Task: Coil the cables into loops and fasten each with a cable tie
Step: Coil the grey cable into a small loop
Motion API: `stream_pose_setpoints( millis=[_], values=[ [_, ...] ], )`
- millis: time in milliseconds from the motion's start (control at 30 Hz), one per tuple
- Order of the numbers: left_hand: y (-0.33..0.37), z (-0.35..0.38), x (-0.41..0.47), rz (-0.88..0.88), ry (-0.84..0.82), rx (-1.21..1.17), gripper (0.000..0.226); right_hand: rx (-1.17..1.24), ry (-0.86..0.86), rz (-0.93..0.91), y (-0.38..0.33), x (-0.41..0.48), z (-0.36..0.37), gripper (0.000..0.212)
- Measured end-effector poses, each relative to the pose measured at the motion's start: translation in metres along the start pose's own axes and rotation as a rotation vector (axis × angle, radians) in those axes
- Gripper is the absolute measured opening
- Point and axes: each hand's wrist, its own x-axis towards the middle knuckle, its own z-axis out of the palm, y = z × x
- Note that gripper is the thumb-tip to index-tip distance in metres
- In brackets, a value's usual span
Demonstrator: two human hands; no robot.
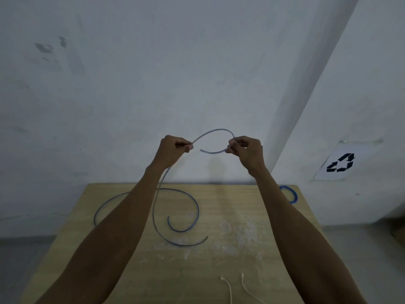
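Note:
I hold a thin blue cable (215, 130) up in front of the wall, above the wooden table (252, 260). My left hand (173, 150) pinches it at one point and my right hand (246, 151) pinches it further along, with an arch of cable between them. A short free end curls back leftward from my right hand. From my left hand the cable drops to the table and curves to a loose end at the front. A second blue cable (192, 202) lies in an open spiral on the table. Two white cable ties (228, 286) lie near the front edge.
A small blue coil (292, 195) lies at the table's back right corner, partly behind my right forearm. White dusty marks cover the table's middle. A wall stands right behind the table, and a recycling sign (340, 163) is stuck on the wall to the right.

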Motion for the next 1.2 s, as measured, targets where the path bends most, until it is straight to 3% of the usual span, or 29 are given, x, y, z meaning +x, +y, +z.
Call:
stream_pose_setpoints(
  millis=[200, 367, 667, 867, 1000, 1200],
  values=[
    [0.000, 0.011, -0.011, -0.074, 0.010, -0.030, 0.007, 0.035, 0.041, -0.003, -0.010, 0.004, -0.002, 0.010],
    [0.022, 0.032, -0.017, -0.198, 0.092, -0.487, 0.017, 0.090, 0.131, -0.045, -0.010, -0.003, 0.012, 0.012],
    [0.062, 0.061, -0.018, -0.270, 0.216, -0.849, 0.017, 0.246, 0.169, 0.012, 0.002, -0.018, 0.031, 0.016],
    [0.069, 0.063, -0.016, -0.243, 0.263, -0.850, 0.020, 0.205, 0.071, 0.044, 0.001, -0.025, 0.025, 0.022],
    [0.063, 0.055, -0.012, -0.210, 0.206, -0.765, 0.020, 0.106, 0.093, 0.023, -0.001, -0.018, 0.013, 0.030],
    [0.063, 0.044, -0.011, -0.130, 0.110, -0.624, 0.020, 0.018, -0.006, -0.092, -0.017, -0.009, 0.000, 0.021]
  ],
)
